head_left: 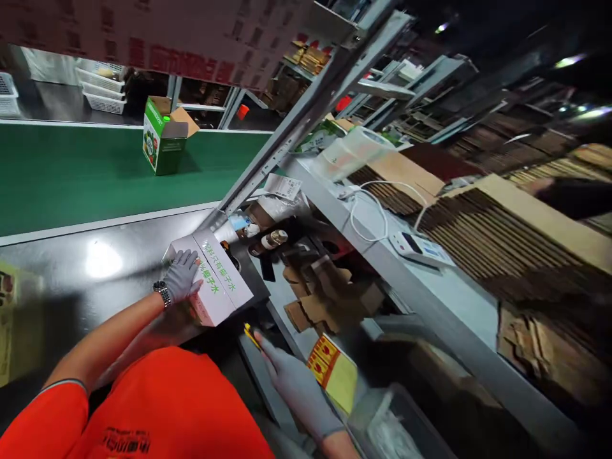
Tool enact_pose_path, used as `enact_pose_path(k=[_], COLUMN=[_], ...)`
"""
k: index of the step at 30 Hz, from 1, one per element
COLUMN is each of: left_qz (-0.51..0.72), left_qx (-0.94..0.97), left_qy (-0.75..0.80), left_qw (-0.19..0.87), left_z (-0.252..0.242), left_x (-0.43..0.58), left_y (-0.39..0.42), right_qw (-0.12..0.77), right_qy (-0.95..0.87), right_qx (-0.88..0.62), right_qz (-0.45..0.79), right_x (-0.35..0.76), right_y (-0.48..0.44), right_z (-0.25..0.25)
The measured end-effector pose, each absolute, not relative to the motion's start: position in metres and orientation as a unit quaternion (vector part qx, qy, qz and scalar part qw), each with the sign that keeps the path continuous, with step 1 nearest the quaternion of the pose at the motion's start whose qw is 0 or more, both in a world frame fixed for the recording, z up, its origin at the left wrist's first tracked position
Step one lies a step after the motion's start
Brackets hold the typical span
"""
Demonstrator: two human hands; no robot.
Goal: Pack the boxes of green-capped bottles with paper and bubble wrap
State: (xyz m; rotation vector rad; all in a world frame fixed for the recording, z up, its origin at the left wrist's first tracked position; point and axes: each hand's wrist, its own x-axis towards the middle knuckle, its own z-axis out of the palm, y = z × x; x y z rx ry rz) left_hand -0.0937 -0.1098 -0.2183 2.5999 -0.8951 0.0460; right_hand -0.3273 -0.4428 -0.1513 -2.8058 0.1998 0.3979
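A pale carton (222, 277) with green printed characters lies on the metal table, its long seam facing up. My left hand (182, 277), in a grey glove, rests on the carton's near left part with its fingers laid over the top. To the right of the carton and apart from it, my right hand (291, 379), also gloved, is closed around a slim yellow box cutter (252, 335). The tool's front end sticks out past the fingers; most of its body is hidden in the glove.
Beyond the metal table (129, 268) runs a green conveyor belt (86, 172) carrying an open green box (162, 143). A slanted metal post (282, 137) rises behind the carton. On the right, a shelf holds a power strip (421, 248) and stacked flat cardboard (492, 242); below sits a yellow packet (342, 382).
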Motion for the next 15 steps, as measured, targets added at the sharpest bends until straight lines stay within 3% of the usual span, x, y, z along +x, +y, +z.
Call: enact_pose_path(k=[3,8,11,15], left_qz=[0.017,0.011,0.017,0.023], left_qx=[0.928,0.922,0.921,0.920], left_qy=[-0.324,-0.355,-0.363,-0.373], left_qw=[0.183,0.152,0.142,0.120], left_z=[-0.213,-0.203,-0.201,-0.202], left_x=[-0.090,-0.087,-0.087,-0.086], left_y=[-0.112,-0.124,-0.127,-0.125], right_qw=[0.330,0.629,0.693,0.712], right_qy=[0.211,0.381,0.386,0.391], right_qx=[-0.913,-0.677,-0.607,-0.572], right_qz=[0.113,-0.020,-0.057,-0.116], right_x=[-0.357,-0.323,-0.298,-0.294], right_y=[-0.442,-0.386,-0.352,-0.325], right_z=[-0.169,-0.188,-0.196,-0.207])
